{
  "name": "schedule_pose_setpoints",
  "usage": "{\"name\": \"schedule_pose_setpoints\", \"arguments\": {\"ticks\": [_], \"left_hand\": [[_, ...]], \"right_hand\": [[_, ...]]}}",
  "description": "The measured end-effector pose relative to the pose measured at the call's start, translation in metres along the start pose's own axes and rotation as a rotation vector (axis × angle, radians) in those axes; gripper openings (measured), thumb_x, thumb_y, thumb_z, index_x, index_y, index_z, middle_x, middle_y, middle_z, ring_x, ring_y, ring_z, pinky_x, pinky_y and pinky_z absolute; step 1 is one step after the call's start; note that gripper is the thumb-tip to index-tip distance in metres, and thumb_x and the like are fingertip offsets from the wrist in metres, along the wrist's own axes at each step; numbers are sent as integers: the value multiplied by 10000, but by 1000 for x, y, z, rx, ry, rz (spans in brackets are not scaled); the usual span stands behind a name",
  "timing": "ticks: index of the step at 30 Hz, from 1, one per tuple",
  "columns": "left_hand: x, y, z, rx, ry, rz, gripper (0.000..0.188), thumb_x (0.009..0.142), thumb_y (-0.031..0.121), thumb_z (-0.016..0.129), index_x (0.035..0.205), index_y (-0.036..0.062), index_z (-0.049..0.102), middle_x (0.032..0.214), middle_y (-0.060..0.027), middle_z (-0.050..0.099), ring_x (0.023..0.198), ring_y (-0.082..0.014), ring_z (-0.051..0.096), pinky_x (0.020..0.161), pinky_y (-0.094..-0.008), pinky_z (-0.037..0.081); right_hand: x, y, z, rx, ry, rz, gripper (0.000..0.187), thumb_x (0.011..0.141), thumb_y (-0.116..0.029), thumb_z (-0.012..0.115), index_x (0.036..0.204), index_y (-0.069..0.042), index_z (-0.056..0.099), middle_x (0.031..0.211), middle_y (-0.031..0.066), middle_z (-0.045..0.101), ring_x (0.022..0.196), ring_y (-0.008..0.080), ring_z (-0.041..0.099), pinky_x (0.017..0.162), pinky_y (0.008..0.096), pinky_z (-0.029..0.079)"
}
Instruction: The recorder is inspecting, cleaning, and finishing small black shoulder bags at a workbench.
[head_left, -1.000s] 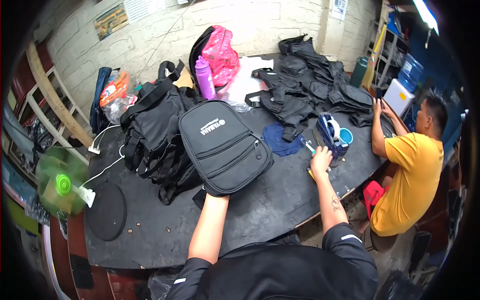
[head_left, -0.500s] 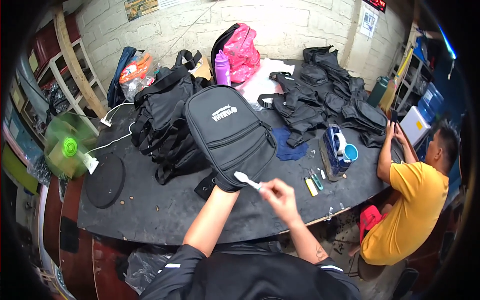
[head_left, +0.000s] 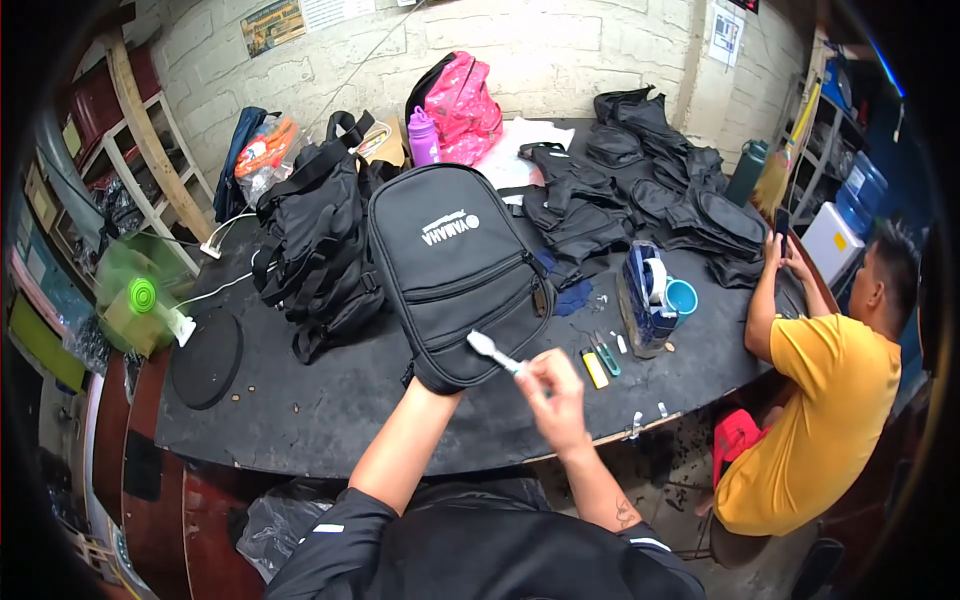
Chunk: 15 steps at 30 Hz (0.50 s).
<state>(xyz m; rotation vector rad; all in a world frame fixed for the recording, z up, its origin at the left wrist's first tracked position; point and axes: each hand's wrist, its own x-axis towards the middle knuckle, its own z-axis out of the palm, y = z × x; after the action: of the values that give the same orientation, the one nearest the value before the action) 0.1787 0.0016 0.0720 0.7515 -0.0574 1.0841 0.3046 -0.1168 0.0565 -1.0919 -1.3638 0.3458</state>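
A black backpack (head_left: 450, 240) with white lettering and two front zippers is held up in front of me, tilted over the table. My left hand (head_left: 432, 392) reaches up under its lower end, and the fingers are hidden behind or inside the bag. Pinched in my right hand (head_left: 555, 395) is a small white-headed toothbrush (head_left: 486, 347). The brush head is at the lower front pocket; whether it touches the fabric I cannot tell.
Black bags (head_left: 325, 240) stand piled left of the backpack, more (head_left: 690, 200) lie at the back right. To the right are a tape dispenser (head_left: 645, 310), a blue cup (head_left: 681, 298), a yellow lighter (head_left: 594, 368) and green thread snips (head_left: 607, 355). A person (head_left: 815, 400) in yellow sits right, holding a phone.
The backpack stands a little more upright in view. My right hand with the toothbrush has shifted slightly left, and the brush head stays near the lower pocket.
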Motion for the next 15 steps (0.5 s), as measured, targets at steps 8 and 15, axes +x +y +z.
{"name": "schedule_pose_setpoints", "arguments": {"ticks": [8,15], "left_hand": [[-1,27,12,-325,-78,-126,586,933,428,377,1355,21,373,1364,-177,426,1219,-321,446,1061,-480,327],[-11,47,-31,-492,-73,-186,551,945,402,379,1358,37,376,1350,-161,441,1203,-316,461,1042,-472,358]], "right_hand": [[3,-19,23,-67,-49,-103,144,835,-61,636,766,20,540,746,65,509,665,150,502,593,269,417],[7,-45,66,-118,-74,-164,150,809,-55,650,741,19,538,698,100,502,626,202,503,601,308,426]]}}
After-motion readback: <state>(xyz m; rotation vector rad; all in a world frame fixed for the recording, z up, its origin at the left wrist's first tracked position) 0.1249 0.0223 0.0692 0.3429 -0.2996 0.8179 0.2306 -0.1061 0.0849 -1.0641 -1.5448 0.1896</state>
